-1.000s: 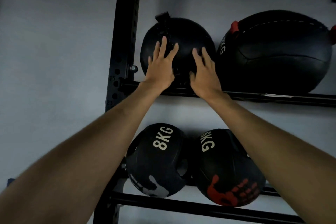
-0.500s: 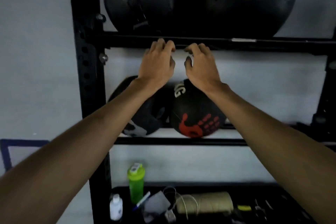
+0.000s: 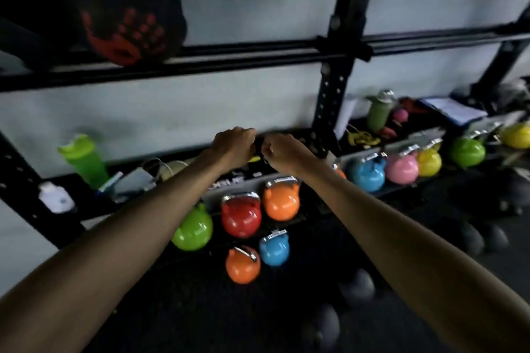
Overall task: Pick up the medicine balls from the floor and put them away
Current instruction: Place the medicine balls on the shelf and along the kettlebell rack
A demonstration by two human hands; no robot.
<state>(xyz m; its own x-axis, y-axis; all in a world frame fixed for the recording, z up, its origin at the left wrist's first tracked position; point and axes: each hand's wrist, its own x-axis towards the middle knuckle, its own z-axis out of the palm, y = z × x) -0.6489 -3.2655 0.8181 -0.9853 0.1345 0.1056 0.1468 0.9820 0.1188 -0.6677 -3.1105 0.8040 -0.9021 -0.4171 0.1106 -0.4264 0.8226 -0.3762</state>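
Observation:
My left hand [image 3: 233, 145] and my right hand [image 3: 282, 152] hang close together in front of the rack's low shelf, fingers curled in, nothing held. A black medicine ball with a red handprint [image 3: 129, 11] rests on the rack bar [image 3: 229, 56] at the upper left. Dark medicine balls lie on the black floor: one [image 3: 357, 285] below my right forearm, another [image 3: 321, 327] nearer me, two more [image 3: 470, 238] at the right. The view is blurred.
Several coloured kettlebells [image 3: 241, 216] stand on the floor and along the low shelf [image 3: 367, 170]. A green shaker bottle [image 3: 84, 160], a white bottle [image 3: 56, 198] and clutter sit on the shelf. A black rack upright [image 3: 341, 46] stands behind my hands.
My hands have left the ball on the top shelf and dropped, fingers curling shut. The view has swung down and right, from the shelves to the kettlebells and floor.

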